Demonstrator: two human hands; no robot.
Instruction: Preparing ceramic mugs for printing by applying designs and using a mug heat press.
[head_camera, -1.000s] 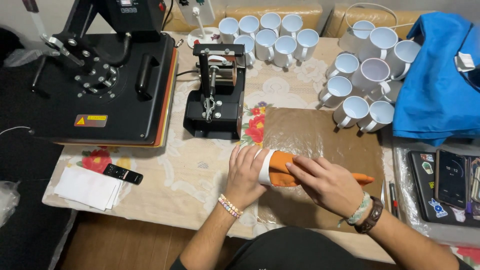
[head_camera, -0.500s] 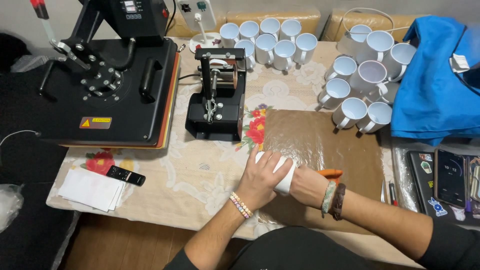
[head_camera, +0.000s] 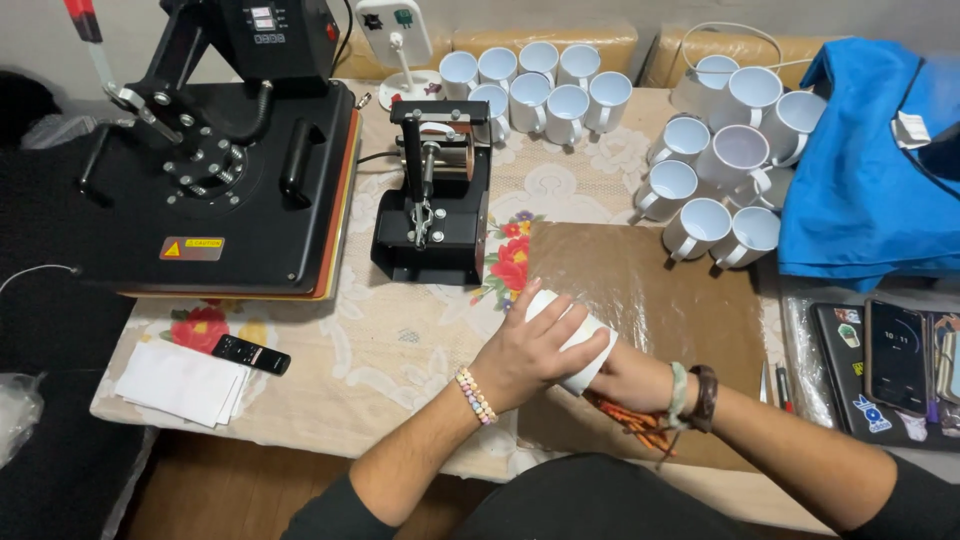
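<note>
Your left hand is wrapped over the top of a white mug, fingers curled round its wall in a close hold. The mug lies tilted on its side over the near left part of the brown mat, just in front of the mug press. Your right hand sits under and behind the mug, mostly hidden; I cannot tell how its fingers are set, though it seems to brace the mug's open end. An orange strip trails from below that wrist towards you, at the mat's near edge.

You look to be at the wrapping stage: settling something around the mug's wall while both hands steady it. Whether the wrap is seated is hidden by your left hand.

The next move calls for keeping the mug from rolling on the mat and pressing evenly round its curve. The rows of blank mugs stand behind the mat, well apart from your hands.
</note>
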